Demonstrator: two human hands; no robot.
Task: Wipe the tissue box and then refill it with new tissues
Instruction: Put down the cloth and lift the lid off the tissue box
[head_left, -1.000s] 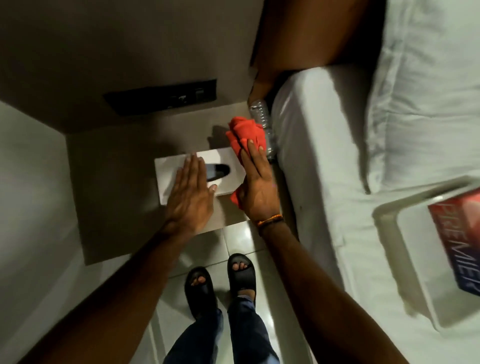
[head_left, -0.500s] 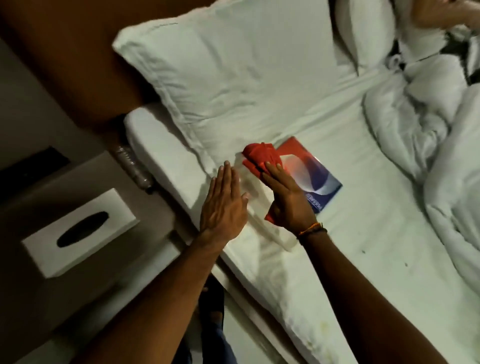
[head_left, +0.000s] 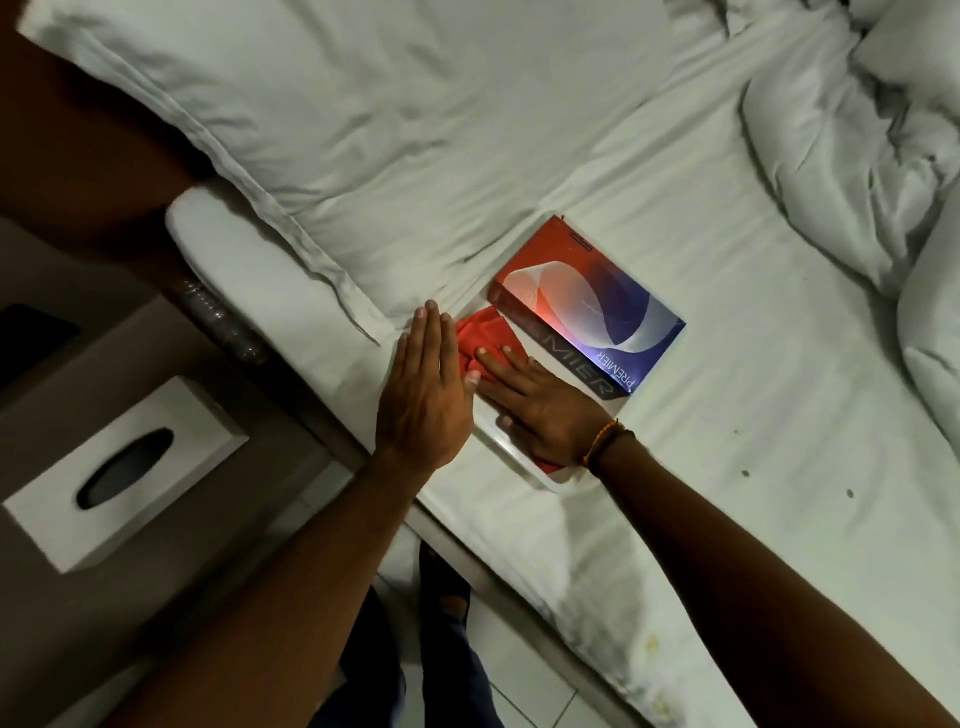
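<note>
White bedding fills most of your view, with a pillow (head_left: 322, 130) above and a nightstand (head_left: 62, 374) to the left. Your white tissue box (head_left: 124, 475) sits empty-looking on that nightstand, well apart from your hands. Your left hand (head_left: 423, 395) hovers flat with fingers straight and holds nothing; your right hand (head_left: 545, 410) presses flat on the red cloth (head_left: 480, 338), which lies in a white tray (head_left: 519, 465) on the bed. Beside it rests the new tissue pack (head_left: 587, 317), printed "PREMIER". That carton is probably light, thin-walled and easily dented, so grip it gently by its long sides.
</note>
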